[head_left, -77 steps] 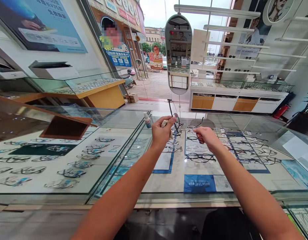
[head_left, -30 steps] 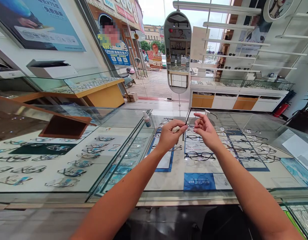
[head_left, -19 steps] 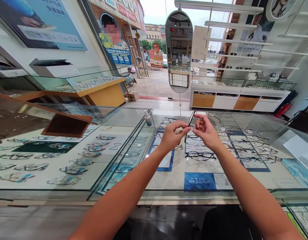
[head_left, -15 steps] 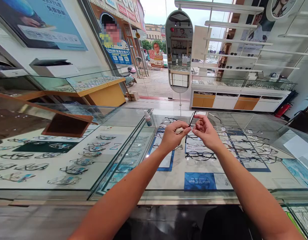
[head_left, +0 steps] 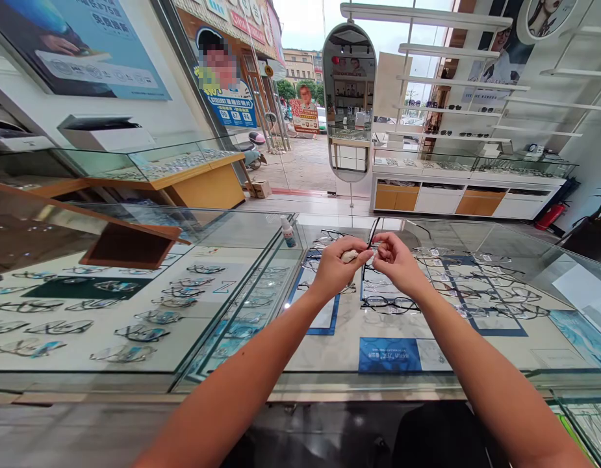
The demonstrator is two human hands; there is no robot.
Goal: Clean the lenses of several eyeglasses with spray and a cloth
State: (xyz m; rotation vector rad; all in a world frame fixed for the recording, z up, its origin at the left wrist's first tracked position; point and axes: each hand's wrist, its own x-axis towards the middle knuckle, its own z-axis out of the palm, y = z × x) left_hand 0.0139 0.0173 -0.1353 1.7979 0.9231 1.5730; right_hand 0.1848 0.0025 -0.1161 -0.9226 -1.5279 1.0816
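My left hand (head_left: 340, 265) is closed round a pair of dark-framed eyeglasses (head_left: 373, 233), with a wad of pale cloth (head_left: 349, 256) bunched in the same grip. One thin dark arm of the eyeglasses points up between my hands; fingers hide most of the rest. My right hand (head_left: 396, 261) is curled with its fingertips pinched at the dark frame. Below my hands, another pair of black glasses (head_left: 390, 303) lies at the display counter (head_left: 324, 357). A small white spray bottle (head_left: 288, 233) stands beyond my left hand.
Rows of spectacles (head_left: 495, 292) spread to the right, and more frames (head_left: 141, 333) sit under glass at left. A wooden-framed mirror or tray (head_left: 129, 244) juts in from the left. A blue leaflet (head_left: 390, 355) lies near the front edge. An oval standing mirror (head_left: 349, 104) rises beyond the counter.
My right hand has dropped slightly and its raised fingers have slid down along the dark arm of the eyeglasses. My left hand stays almost in place.
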